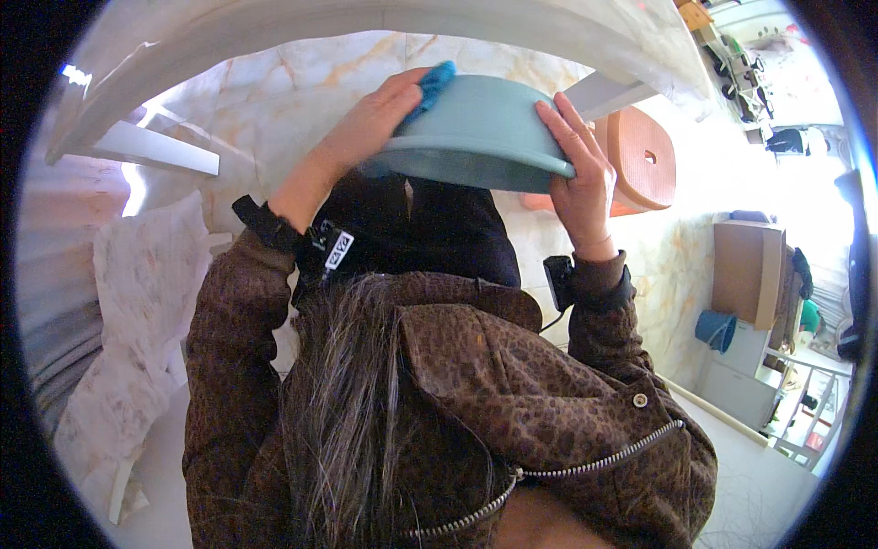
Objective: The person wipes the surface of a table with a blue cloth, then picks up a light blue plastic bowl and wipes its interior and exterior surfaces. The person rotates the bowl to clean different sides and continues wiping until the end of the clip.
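A blue-green plastic basin (480, 120) is tipped on its side above my lap, its outer wall towards the table and its rim towards me. My left hand (384, 113) presses a blue cloth (436, 86) against the outside of the wall, on the left. On the right, my right hand (582, 161) grips the basin by its rim, fingers spread over the outer wall. Most of the basin's inside is hidden from view.
A pale covered table (480, 20) curves across the top. An orange plastic stool (641, 158) stands at right on the marble-patterned floor (302, 75). Further right are a cardboard box (744, 267) and a blue bucket (715, 331). A cloth-draped chair (147, 288) is at left.
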The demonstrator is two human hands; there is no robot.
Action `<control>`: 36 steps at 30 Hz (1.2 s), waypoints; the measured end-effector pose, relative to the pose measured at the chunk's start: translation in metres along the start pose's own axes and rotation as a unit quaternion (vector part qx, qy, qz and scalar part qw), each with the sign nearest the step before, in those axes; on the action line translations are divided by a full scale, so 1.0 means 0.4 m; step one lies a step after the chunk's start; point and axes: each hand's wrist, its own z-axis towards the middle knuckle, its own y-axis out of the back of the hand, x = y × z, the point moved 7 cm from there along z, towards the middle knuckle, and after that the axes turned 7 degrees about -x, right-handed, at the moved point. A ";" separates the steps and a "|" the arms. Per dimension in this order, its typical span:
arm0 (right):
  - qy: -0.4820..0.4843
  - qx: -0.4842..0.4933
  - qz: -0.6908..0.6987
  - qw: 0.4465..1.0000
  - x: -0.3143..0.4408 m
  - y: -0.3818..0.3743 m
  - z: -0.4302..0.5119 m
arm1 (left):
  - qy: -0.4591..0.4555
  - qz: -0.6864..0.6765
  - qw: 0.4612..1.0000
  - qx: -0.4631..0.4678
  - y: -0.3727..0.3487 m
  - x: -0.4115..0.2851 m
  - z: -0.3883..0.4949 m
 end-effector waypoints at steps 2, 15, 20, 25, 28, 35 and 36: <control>0.001 -0.011 0.009 1.000 -0.007 0.007 -0.001 | 0.147 -0.055 0.988 -0.011 0.018 0.082 -0.018; -0.008 0.002 0.030 1.000 -0.030 0.006 0.018 | -0.311 0.133 0.941 0.013 -0.107 -0.280 -0.046; -0.030 0.013 0.015 0.999 -0.037 0.013 0.000 | -0.283 0.124 0.951 0.016 -0.109 -0.236 -0.036; -0.036 -0.024 0.040 0.998 -0.074 0.027 -0.009 | -0.156 0.100 0.980 -0.076 0.009 -0.034 -0.049; -0.017 -0.028 0.034 0.999 -0.087 0.025 -0.011 | 0.087 0.098 0.990 -0.050 0.029 0.113 -0.080; -0.018 -0.025 0.036 0.999 -0.073 0.020 0.003 | -0.172 0.059 0.982 -0.057 -0.006 -0.111 -0.044; -0.019 -0.016 0.031 0.999 -0.067 0.015 0.005 | -0.228 0.075 0.971 -0.025 -0.032 -0.167 -0.043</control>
